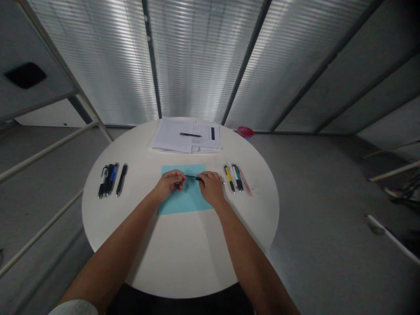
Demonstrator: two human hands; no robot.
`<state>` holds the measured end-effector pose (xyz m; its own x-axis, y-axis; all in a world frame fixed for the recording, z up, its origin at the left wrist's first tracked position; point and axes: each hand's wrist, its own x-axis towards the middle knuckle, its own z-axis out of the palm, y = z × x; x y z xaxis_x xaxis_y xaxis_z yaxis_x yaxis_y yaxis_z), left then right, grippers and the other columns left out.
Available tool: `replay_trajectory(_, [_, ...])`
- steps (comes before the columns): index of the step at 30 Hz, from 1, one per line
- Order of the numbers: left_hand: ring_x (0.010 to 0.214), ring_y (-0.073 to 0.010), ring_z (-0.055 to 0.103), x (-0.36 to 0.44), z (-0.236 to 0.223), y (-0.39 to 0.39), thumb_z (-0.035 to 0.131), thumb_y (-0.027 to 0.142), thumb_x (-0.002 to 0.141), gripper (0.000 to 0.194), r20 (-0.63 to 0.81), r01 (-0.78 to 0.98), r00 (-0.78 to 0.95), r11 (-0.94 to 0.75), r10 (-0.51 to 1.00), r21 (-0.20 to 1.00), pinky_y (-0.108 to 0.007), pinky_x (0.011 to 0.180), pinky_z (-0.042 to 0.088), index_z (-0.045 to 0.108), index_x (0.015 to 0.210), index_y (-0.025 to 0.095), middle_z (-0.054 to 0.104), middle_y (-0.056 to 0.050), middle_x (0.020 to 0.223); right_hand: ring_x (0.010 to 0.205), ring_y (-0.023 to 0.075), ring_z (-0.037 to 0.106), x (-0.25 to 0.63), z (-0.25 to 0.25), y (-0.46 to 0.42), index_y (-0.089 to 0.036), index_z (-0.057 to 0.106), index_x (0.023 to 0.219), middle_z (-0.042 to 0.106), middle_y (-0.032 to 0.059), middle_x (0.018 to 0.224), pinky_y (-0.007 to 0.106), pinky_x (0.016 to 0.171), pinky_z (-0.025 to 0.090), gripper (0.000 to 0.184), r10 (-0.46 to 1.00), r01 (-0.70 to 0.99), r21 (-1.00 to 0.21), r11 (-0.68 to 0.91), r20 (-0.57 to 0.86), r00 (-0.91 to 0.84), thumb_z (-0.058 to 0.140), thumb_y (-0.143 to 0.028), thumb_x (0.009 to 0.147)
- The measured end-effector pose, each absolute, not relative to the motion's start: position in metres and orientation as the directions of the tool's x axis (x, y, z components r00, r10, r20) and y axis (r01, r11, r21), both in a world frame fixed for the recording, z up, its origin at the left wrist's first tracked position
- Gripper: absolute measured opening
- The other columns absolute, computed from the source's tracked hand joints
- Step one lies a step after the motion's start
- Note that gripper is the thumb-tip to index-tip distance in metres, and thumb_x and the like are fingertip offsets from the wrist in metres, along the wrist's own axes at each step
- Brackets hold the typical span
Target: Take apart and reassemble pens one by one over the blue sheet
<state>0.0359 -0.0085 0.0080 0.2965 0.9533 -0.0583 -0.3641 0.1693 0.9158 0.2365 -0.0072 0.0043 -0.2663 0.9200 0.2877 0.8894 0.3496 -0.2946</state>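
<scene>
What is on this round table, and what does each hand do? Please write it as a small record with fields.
Surface: round white table
Left hand: holds one end of a thin black pen
Right hand: holds the other end
Under hands: light blue paper
Table left: dark and blue pens, side by side
Table right: yellow, green and pink pens, side by side
Far edge: printed papers with a black pen on top
Past far edge: pink-topped container

One head-worn view looks forward and down across the round surface [183, 249] from its near edge, fairly close above the hands [169, 184] [211, 189].
</scene>
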Motion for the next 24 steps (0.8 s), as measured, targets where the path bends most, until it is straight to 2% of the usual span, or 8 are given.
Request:
replay_trajectory(13, [0.055, -0.0128, 0.056, 0.0351, 0.0056, -0.0078, 0.065, 0.025, 0.073, 0.017, -0.062, -0.352, 0.299, 0.171, 0.952, 0.92, -0.027, 0.051, 0.045, 0.062, 0.083, 0.011, 0.063, -0.005, 0.072, 0.099, 0.0232, 0.047, 0.2371, 0.0041, -0.0056, -0.027, 0.065, 0.098, 0.062, 0.005, 0.099, 0.037, 0.081, 0.03, 0.014, 0.917, 0.895, -0.272, 0.355, 0.288, -0.276, 0.056, -0.034, 0.089])
replay_trajectory(18, [0.055, -0.0127, 0.055, 0.0353, 0.0071, -0.0081, 0.066, 0.025, 0.073, 0.016, -0.067, -0.344, 0.296, 0.172, 0.953, 0.923, -0.027, 0.051, 0.044, 0.063, 0.082, 0.012, 0.063, -0.005, 0.071, 0.097, 0.0236, 0.048, 0.2365, 0.002, -0.0046, -0.024, 0.064, 0.094, 0.062, 0.0056, 0.097, 0.037, 0.08, 0.03, 0.011, 0.914, 0.889, -0.279, 0.363, 0.295, -0.28, 0.056, -0.031, 0.089])
replay_trajectory(24, [0.053, -0.0116, 0.054, 0.0372, 0.0073, -0.0083, 0.069, 0.031, 0.073, 0.024, -0.077, -0.309, 0.261, 0.159, 0.962, 0.938, -0.027, 0.05, 0.043, 0.063, 0.088, 0.013, 0.062, -0.003, 0.071, 0.099, 0.0236, 0.049, 0.2366, 0.0051, -0.0024, -0.021, 0.059, 0.1, 0.063, 0.007, 0.102, 0.037, 0.083, 0.033, 0.013, 0.904, 0.828, -0.417, 0.375, 0.363, -0.227, 0.051, -0.026, 0.091])
